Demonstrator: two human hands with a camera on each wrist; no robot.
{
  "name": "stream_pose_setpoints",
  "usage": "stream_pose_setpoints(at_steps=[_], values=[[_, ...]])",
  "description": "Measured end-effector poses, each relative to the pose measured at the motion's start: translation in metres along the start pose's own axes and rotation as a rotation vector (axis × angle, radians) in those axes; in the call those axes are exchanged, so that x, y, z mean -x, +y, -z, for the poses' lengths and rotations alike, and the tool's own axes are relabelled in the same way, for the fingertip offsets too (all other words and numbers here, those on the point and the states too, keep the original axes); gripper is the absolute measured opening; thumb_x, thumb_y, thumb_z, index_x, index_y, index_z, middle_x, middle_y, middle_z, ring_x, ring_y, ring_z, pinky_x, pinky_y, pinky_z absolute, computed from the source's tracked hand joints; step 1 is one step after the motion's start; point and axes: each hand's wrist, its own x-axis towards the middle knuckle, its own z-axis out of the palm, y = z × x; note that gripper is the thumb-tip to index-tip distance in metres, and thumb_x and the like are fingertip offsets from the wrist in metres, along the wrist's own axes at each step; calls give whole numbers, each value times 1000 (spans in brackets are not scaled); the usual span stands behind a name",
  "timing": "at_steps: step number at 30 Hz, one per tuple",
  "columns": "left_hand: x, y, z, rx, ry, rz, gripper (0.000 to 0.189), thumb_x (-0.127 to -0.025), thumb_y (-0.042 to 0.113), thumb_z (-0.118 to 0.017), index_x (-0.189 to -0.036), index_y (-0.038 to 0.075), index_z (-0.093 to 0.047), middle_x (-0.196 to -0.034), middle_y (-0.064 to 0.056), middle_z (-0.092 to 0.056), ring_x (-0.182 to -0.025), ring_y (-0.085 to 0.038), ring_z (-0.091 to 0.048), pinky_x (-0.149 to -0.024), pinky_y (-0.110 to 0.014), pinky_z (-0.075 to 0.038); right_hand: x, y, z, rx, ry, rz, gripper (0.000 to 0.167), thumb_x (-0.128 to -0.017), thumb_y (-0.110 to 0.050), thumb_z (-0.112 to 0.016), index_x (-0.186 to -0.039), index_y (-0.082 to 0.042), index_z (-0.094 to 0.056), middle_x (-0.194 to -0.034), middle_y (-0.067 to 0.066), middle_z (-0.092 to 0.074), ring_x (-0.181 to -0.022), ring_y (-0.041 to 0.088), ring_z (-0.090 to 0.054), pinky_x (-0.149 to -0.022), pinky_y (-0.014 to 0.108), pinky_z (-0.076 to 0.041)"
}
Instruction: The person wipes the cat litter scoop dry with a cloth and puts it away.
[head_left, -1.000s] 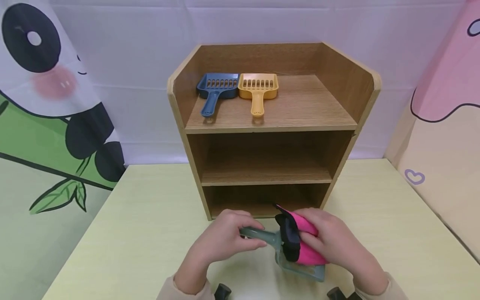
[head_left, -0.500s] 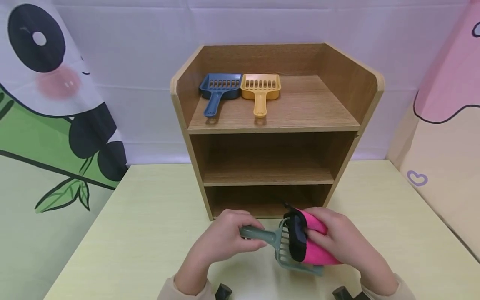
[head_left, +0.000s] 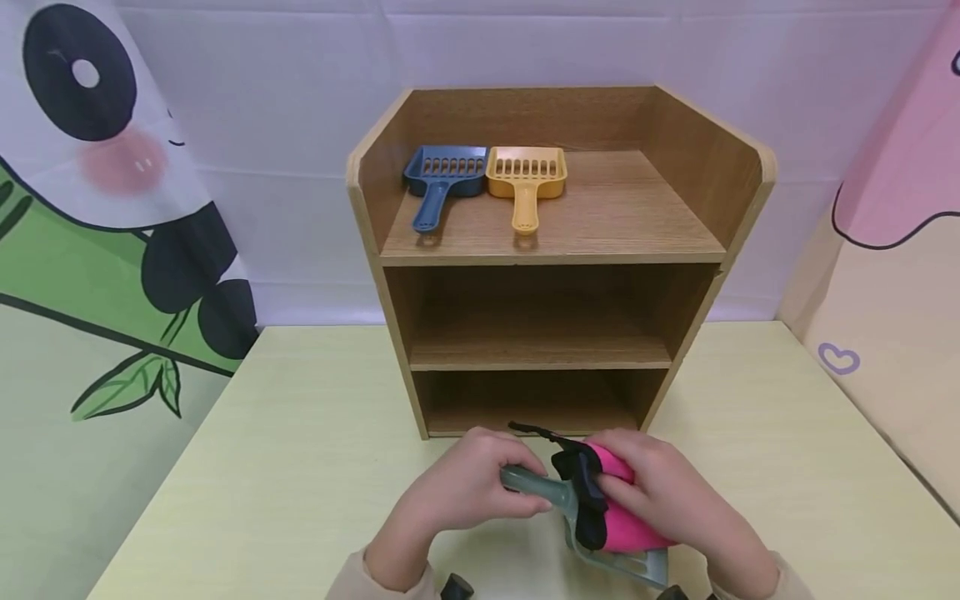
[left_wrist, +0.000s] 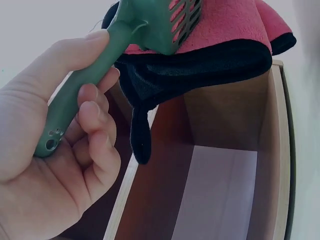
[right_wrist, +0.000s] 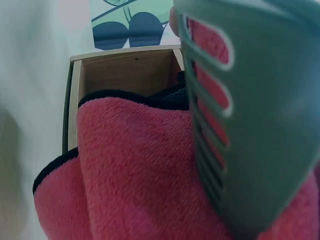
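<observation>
My left hand point(head_left: 480, 483) grips the handle of a grey-green slotted litter scoop point(head_left: 543, 487) over the table's front. In the left wrist view, its fingers curl round the scoop's handle point(left_wrist: 80, 87). A pink cloth with black edging point(head_left: 628, 532) is bunched in my right hand point(head_left: 663, 483) and lies over the scoop's head. The right wrist view has the pink cloth point(right_wrist: 140, 160) against the slotted side of the scoop point(right_wrist: 260, 110), with pink showing through the slots. My right fingertips are mostly hidden by the cloth.
Behind the hands stands a wooden shelf unit point(head_left: 551, 258). On its top level lie a blue scoop point(head_left: 446, 172) and a yellow scoop point(head_left: 527, 175), side by side at the left. A pale table point(head_left: 315, 417) extends around the unit; a printed curtain point(head_left: 300, 167) hangs behind.
The cloth slid right along the scoop's head, uncovering slots, then came back left toward the handle. Both hands and the scoop now sit slightly lower, the left hand a little further right.
</observation>
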Motion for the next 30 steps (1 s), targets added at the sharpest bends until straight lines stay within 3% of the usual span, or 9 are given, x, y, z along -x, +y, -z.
stream_pose_setpoints(at_steps=[7,15,21,27,30], values=[[3,-1,4,-11,61,-50,18,-74,20,-81,-85,8,-73,-74,5,-66,-61,6,-48,-56,-11,-45,0,3,1,11,45,-17,29,-78,-16,-76,-103,-24,-65,-89,-14,-64,-75,0,-52,-64,20,-48],[7,1,9,-66,131,-58,19,-74,21,-80,-87,9,-74,-73,5,-64,-59,5,-45,-53,-10,-42,0,10,5,20,114,-36,31,-77,-14,-76,-104,-22,-64,-87,-12,-64,-74,2,-53,-63,21,-49],[9,0,13,-144,247,-115,19,-73,21,-81,-87,9,-73,-74,5,-65,-58,-1,-49,-54,-8,-41,-1,9,10,-191,136,-256,31,-82,-14,-73,-110,-20,-61,-85,-1,-63,-75,14,-55,-60,25,-48],[9,0,14,-284,403,-256,20,-71,18,-82,-85,9,-73,-72,5,-65,-57,-3,-51,-55,-5,-39,-6,9,11,-441,185,-474,34,-89,-20,-65,-121,-10,-54,-101,11,-62,-84,19,-58,-67,28,-50],[7,0,13,-349,477,-309,21,-68,16,-84,-85,8,-73,-71,5,-66,-56,-3,-51,-55,-5,-39,-9,6,9,-610,206,-544,37,-93,-22,-59,-126,-8,-49,-109,10,-59,-88,17,-60,-72,28,-52]])
